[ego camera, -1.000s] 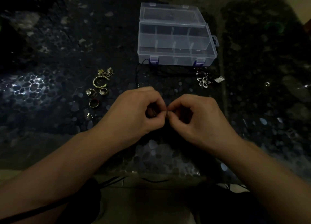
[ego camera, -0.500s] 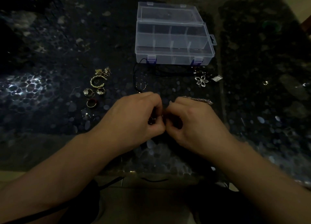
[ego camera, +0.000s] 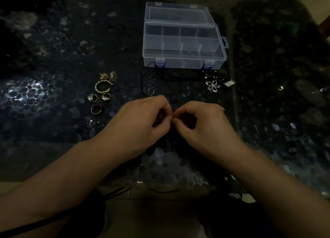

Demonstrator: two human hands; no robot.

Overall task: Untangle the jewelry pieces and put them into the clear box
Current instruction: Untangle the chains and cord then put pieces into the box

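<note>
**Fingertips Meet Over a Small Snag**

Nearest the camera, two bare forearms reach in over the edge of the dark, pebble-patterned table [ego camera: 53, 130]. The left hand [ego camera: 141, 120] and right hand [ego camera: 201, 123] meet at the middle, fingers curled and thumb tips almost touching. Both seem to pinch something very small and dark between them; the light is too dim to say what it is, though the pose suits teasing apart a knot or a clasp. A short run of fine chain [ego camera: 222, 108] shows just past the right hand's knuckles, probably part of the piece being worked on.

Just beyond the hands to the left lie several rings [ego camera: 97, 102], with a gold bangle [ego camera: 103, 87] and a small gold cluster [ego camera: 109, 76] behind them. They sit apart from one another, which suggests they are already free and only waiting to be boxed. Straight ahead, thin hoops [ego camera: 149, 88] rest on a black cord [ego camera: 178, 76] that trails toward the box, a tangle likely yet to be sorted. To the right lies a silver flower pendant [ego camera: 212, 85].

Farthest off stands the clear box [ego camera: 182, 59], lid thrown back, its compartments facing up and seemingly empty. Open and within reach, it is ready to receive pieces, so the task looks to be at an early stage.
</note>
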